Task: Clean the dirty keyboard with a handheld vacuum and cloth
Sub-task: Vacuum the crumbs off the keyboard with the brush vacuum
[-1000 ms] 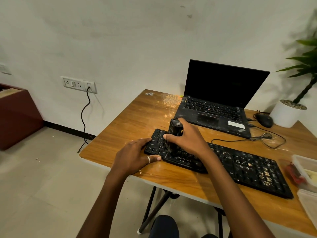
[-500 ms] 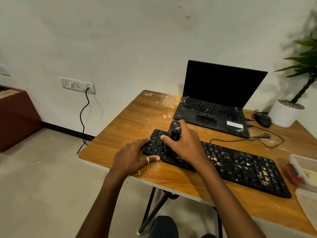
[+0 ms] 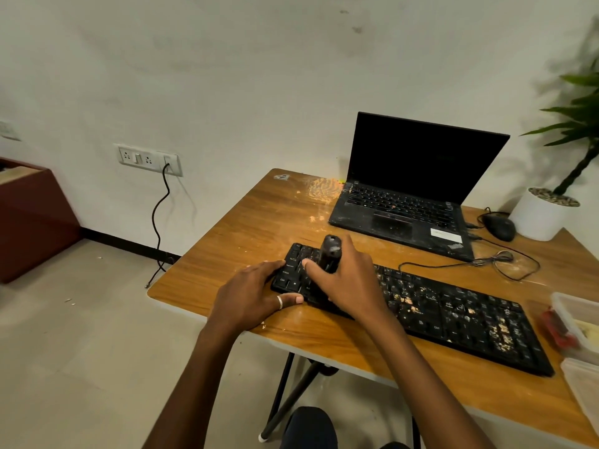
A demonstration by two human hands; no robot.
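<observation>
Black crumb-strewn plastic keyboard lies near the front edge of the wooden desk. The left hand, fingers flat, braces its left end against sliding. The right hand wraps a small dark handheld vacuum, held upright, apparently working the leftmost keys; crumbs cover the rest.
</observation>
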